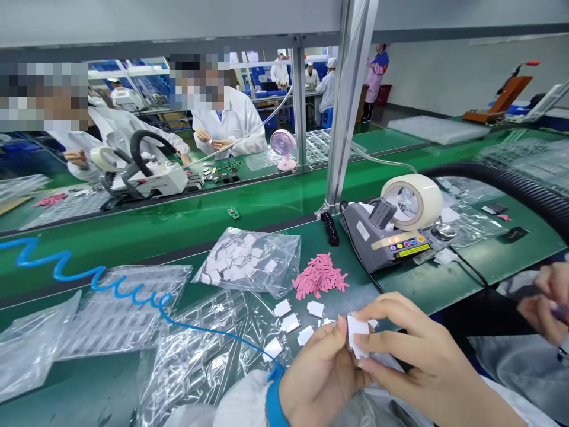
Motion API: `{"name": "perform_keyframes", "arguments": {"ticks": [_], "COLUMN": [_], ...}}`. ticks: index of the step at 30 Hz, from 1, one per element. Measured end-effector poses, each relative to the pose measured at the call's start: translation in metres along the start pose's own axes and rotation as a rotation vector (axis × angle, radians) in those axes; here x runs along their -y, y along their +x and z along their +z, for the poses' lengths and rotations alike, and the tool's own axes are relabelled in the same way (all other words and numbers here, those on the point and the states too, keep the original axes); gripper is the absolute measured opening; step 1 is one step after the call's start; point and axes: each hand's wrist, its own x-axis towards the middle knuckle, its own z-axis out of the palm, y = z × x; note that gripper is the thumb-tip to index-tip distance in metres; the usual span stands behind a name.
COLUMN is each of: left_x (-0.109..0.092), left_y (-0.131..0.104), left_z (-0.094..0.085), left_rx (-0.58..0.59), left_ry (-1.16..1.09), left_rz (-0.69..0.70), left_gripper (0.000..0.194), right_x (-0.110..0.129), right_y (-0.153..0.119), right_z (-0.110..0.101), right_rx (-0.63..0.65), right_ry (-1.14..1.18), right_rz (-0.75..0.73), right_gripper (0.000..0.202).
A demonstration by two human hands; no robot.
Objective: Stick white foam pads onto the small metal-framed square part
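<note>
A small white rectangular piece (pixel 358 337) is between my hands, its white face turned up. My left hand (pixel 317 373) pinches its left edge with the thumb, and a blue wrist strap (pixel 275 396) sits at that wrist. The fingers of my right hand (pixel 413 350) press on its face and right edge. Several similar white pieces (pixel 290 322) lie on the green table just beyond my left hand. Behind them are a heap of pink strips (pixel 319 277) and a clear bag (pixel 249 261) of white sheets.
A grey tape dispenser (pixel 368 237) with a tape roll (pixel 422 201) stands at the right. Clear plastic trays (pixel 195 350) lie at the left, crossed by a coiled blue cord (pixel 133 293). Co-workers sit across the green conveyor (pixel 275 207); another person's hands (pixel 549 302) are at the right edge.
</note>
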Motion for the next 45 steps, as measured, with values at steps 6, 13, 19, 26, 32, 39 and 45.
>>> {"name": "perform_keyframes", "arguments": {"ticks": [6, 13, 19, 26, 32, 39, 45], "left_x": [0.001, 0.001, 0.002, 0.004, 0.004, -0.001, 0.000], "left_y": [0.000, 0.002, 0.004, 0.004, 0.002, 0.004, 0.002], "left_z": [0.000, -0.004, -0.007, -0.010, -0.010, -0.008, -0.010], "left_rx": [-0.032, -0.096, -0.096, -0.116, -0.107, -0.104, -0.100], "left_ry": [-0.023, -0.063, -0.008, 0.003, -0.035, -0.058, -0.051], "left_rz": [-0.040, -0.120, -0.084, -0.067, -0.090, -0.084, -0.079], "left_gripper": [0.036, 0.039, 0.038, 0.038, 0.038, 0.036, 0.035], "right_x": [-0.004, -0.018, -0.016, -0.012, -0.013, -0.012, -0.009], "right_y": [-0.005, -0.012, -0.019, -0.015, -0.012, -0.006, -0.007], "right_z": [0.011, 0.005, 0.006, 0.012, 0.009, 0.013, 0.016], "right_rx": [-0.058, -0.114, -0.041, -0.040, -0.032, -0.015, -0.025], "right_ry": [0.098, 0.334, 0.423, 0.296, 0.186, 0.048, 0.129], "right_rz": [0.137, 0.321, 0.394, 0.399, 0.354, 0.225, 0.214], "right_gripper": [0.013, 0.023, 0.036, 0.037, 0.029, 0.020, 0.020]}}
